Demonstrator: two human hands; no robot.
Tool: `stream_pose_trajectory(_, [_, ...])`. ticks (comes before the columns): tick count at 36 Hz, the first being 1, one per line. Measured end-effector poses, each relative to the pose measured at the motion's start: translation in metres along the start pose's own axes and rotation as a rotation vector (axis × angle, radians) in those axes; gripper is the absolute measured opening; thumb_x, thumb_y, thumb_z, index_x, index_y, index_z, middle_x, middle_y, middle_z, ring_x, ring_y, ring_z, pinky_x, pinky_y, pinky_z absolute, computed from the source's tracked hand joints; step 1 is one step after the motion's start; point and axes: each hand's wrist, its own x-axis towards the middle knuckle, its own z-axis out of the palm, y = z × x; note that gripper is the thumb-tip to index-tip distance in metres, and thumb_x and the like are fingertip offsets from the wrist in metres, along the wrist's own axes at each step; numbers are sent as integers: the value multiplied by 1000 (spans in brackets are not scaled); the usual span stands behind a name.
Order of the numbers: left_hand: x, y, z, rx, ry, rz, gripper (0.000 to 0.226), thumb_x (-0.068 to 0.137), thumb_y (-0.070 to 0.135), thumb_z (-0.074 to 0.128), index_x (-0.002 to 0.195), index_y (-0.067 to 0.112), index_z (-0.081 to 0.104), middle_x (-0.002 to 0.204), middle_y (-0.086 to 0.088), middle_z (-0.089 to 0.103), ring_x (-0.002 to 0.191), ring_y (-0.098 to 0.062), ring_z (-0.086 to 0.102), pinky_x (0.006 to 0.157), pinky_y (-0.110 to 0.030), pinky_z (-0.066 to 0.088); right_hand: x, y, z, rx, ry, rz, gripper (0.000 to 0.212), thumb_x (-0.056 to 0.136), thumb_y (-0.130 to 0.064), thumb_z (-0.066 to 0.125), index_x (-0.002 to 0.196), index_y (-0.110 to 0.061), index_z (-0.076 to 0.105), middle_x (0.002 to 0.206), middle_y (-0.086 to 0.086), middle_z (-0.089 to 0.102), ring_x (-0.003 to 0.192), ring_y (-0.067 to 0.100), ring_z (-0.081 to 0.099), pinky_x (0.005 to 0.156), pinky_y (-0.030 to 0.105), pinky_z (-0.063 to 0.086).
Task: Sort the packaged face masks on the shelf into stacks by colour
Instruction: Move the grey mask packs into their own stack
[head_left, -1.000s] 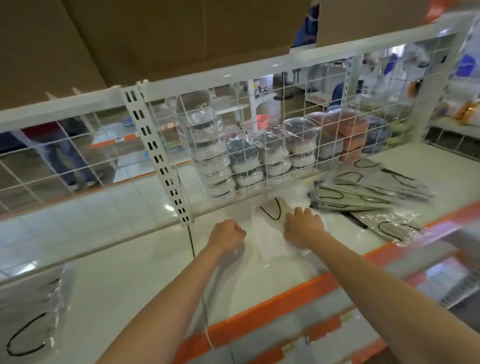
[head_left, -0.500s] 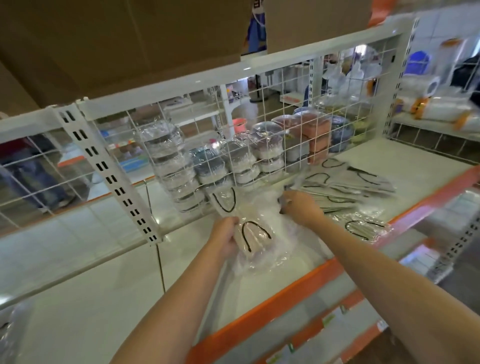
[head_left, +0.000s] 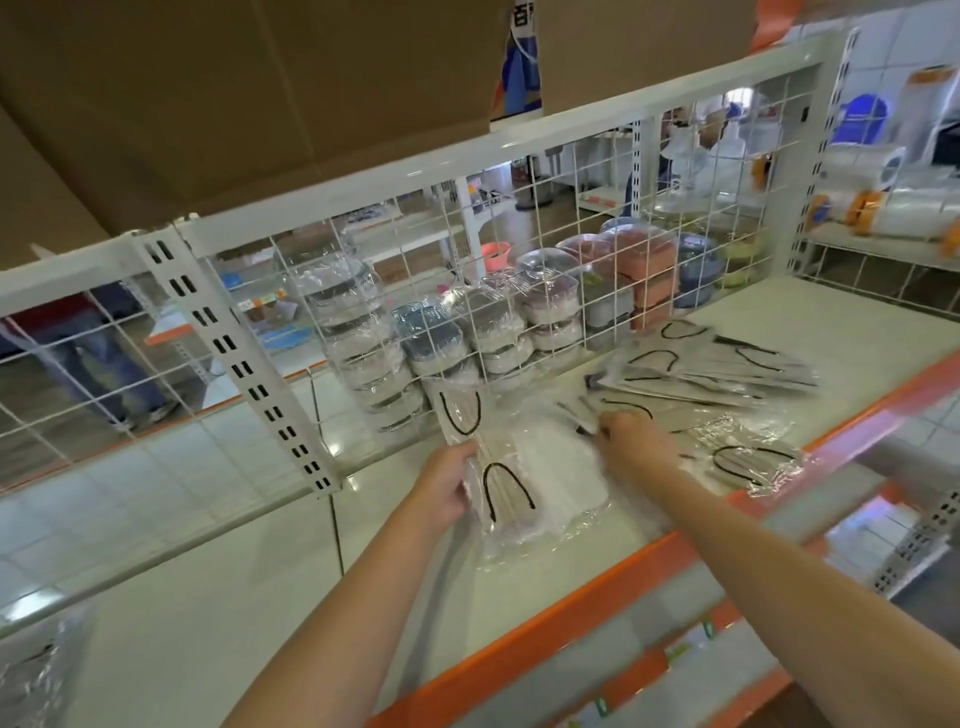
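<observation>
My left hand grips the left edge of a small bundle of white packaged masks with black ear loops, held just above the white shelf. My right hand reaches over the bundle's far right corner and pinches a grey packaged mask at the near end of a loose pile of grey masks. One more grey mask packet lies alone near the orange front edge.
A white wire grid backs the shelf, with wrapped stacks of bowls behind it. A slotted upright stands at the left. More packets show at the bottom left corner. Cardboard boxes sit overhead.
My left hand took hold of the white masks and lifted them off the shelf. My right hand left that bundle and moved right to the grey pile. The view shifted right.
</observation>
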Motion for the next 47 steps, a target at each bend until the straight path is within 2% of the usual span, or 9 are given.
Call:
stream_pose_trajectory(4, [0, -6, 7, -45, -136, -6, 44, 97, 39, 44, 118, 5, 62, 111, -17, 68, 101, -29, 65, 91, -41, 50, -12, -44, 1, 454, -146, -157, 20, 95, -20, 48, 102, -11, 65, 104, 9, 66, 92, 23, 60, 77, 31, 46])
stream_pose_trajectory(8, [-1, -9, 11, -67, -126, 44, 31, 89, 23, 54, 101, -4, 61, 90, -19, 68, 71, -24, 70, 63, -34, 59, -23, -67, -5, 931, -511, -169, 26, 85, 4, 54, 107, -4, 66, 105, 14, 68, 90, 19, 61, 79, 30, 48])
stream_pose_trajectory(12, [-1, -4, 8, -112, -22, 78, 21, 98, 7, 45, 106, -5, 60, 78, -15, 71, 65, -22, 69, 62, -34, 55, -16, -57, -19, 1144, -434, -49, 31, 86, 17, 39, 99, -2, 59, 86, 11, 66, 76, 20, 63, 58, 18, 49])
stream_pose_trajectory(17, [-8, 2, -2, -113, -76, 92, 16, 95, 6, 51, 103, 1, 64, 78, -8, 74, 69, -17, 71, 63, -32, 59, 11, -15, -16, 716, -161, 0, 23, 91, 3, 43, 98, -11, 61, 109, 12, 63, 95, 24, 57, 72, 26, 44])
stream_pose_trajectory(22, [-10, 5, -11, -75, -57, 117, 18, 89, 9, 61, 104, 2, 66, 84, -8, 74, 76, -18, 72, 65, -32, 58, 20, 43, 1, -27, -215, 56, 47, 90, -19, 49, 135, -8, 41, 141, 13, 36, 130, 32, 34, 107, 39, 34])
stream_pose_trajectory(31, [-16, 7, -19, -34, 55, 115, 51, 66, 28, 77, 111, 7, 66, 111, -13, 69, 111, -27, 62, 99, -48, 46, 8, 46, -6, -291, -54, -50, 35, 98, -38, 37, 117, -18, 59, 120, 7, 58, 117, 27, 50, 90, 35, 44])
stream_pose_trajectory(40, [-11, -2, -8, -13, -2, 81, 44, 100, 36, 39, 125, 4, 57, 109, -12, 68, 98, -25, 64, 83, -38, 52, -12, -53, -24, 459, -123, -110, 35, 99, -26, 39, 79, -7, 61, 83, 16, 65, 80, 27, 63, 65, 29, 42])
stream_pose_trajectory(44, [-22, -2, 5, 42, -298, 165, 50, 93, 42, 38, 114, 3, 61, 111, -15, 67, 106, -26, 63, 99, -40, 47, -24, -87, -42, 1046, -542, -83, 35, 101, -32, 38, 107, -12, 65, 94, 3, 69, 79, 11, 62, 68, 21, 46])
stream_pose_trajectory(47, [-22, -2, 4, 46, -294, 185, 19, 93, 8, 49, 105, -2, 59, 89, -10, 72, 82, -20, 70, 78, -31, 57, -21, -92, -46, 1200, -648, -37, 41, 101, -36, 33, 114, -13, 63, 102, 2, 70, 90, 13, 61, 81, 26, 46])
